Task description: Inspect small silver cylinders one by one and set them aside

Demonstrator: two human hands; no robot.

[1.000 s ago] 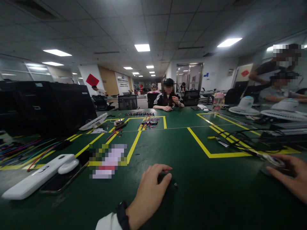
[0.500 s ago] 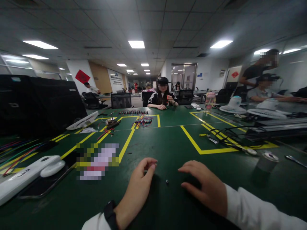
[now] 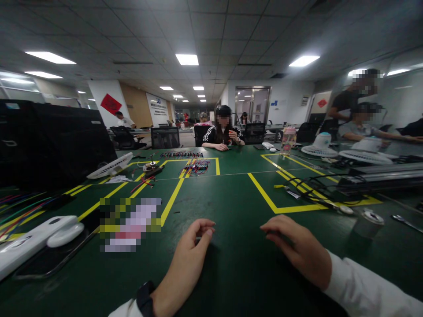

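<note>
My left hand (image 3: 193, 248) rests on the green surface (image 3: 238, 273) below the near-left corner of the yellow tape frame (image 3: 264, 196). Its fingers (image 3: 202, 225) curl in towards the thumb; I cannot tell whether anything small sits between them. A black watch (image 3: 145, 297) is on that wrist.

My right hand (image 3: 297, 246) lies just below that same corner of the frame, palm down, fingers stretched out loosely to the left and resting on the surface. It is released and grasps nothing that I can see. A white sleeve (image 3: 366, 293) covers the arm behind it. The two hands lie apart, with bare green between them.

Off the near-right corner of the frame stands a small round part with a pale top (image 3: 372, 215), and just beyond it lies a metal spanner (image 3: 401, 219). Black cables (image 3: 317, 185) loop inside the frame.

Far to the left of the frame, a long white device (image 3: 26, 244) lies across a dark phone (image 3: 49, 266), and coloured wires (image 3: 20, 211) lie behind them.
</note>
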